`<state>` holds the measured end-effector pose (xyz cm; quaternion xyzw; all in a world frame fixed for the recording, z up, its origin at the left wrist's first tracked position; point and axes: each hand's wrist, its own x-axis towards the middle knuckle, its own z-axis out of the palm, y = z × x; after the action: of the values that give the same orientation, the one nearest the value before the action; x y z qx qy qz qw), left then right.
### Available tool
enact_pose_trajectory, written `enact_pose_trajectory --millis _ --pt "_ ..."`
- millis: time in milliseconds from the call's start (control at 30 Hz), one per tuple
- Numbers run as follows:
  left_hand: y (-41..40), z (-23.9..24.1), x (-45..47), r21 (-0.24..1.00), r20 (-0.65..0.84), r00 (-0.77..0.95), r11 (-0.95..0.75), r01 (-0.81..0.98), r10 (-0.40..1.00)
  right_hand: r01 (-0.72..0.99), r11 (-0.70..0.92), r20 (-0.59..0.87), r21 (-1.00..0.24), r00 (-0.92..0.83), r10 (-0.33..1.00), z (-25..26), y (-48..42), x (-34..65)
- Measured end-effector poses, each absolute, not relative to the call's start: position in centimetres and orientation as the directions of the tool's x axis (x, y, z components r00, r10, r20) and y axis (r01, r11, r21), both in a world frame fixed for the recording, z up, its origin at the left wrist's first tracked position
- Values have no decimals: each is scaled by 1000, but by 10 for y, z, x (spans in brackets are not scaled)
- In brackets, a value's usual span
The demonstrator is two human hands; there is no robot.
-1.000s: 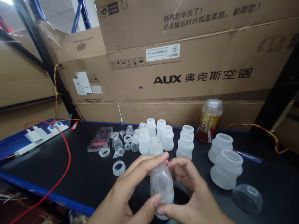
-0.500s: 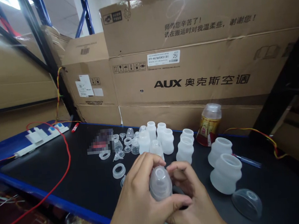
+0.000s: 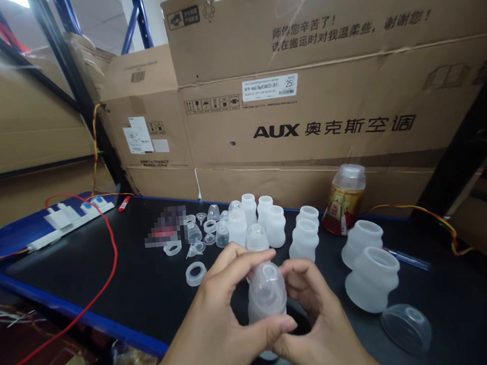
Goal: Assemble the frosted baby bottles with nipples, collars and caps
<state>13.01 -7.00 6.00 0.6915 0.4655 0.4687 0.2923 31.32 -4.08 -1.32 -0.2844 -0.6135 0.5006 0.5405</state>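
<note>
A frosted baby bottle (image 3: 266,291) with a clear domed cap stands upright between my hands, low in the middle of the view. My left hand (image 3: 224,303) curves around its left side, fingertips at the far side of the cap and thumb across the front. My right hand (image 3: 317,312) is closed against the right side, its fingers curled near the cap; their exact contact is partly hidden. Just behind is another capped bottle (image 3: 255,237). To the right, two open frosted bottles (image 3: 372,282) stand beside a loose clear domed cap (image 3: 406,329).
More frosted bottles (image 3: 276,225) stand in a group behind my hands. Clear caps, rings (image 3: 196,274) and small teats lie to the left. A jar with a yellow label (image 3: 344,199) and a pen (image 3: 407,259) are at right. A red cable (image 3: 112,256) crosses the left table edge.
My left hand's grip has loosened and spread a little, showing more of the bottle below the cap. The whole view has shifted slightly.
</note>
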Motion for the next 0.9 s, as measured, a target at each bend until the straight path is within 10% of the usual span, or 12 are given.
enact_pose_trajectory --millis 900 --pt "-66 60 153 858 396 41 -385 339 917 -162 379 406 -911 -195 893 -20 -41 311"
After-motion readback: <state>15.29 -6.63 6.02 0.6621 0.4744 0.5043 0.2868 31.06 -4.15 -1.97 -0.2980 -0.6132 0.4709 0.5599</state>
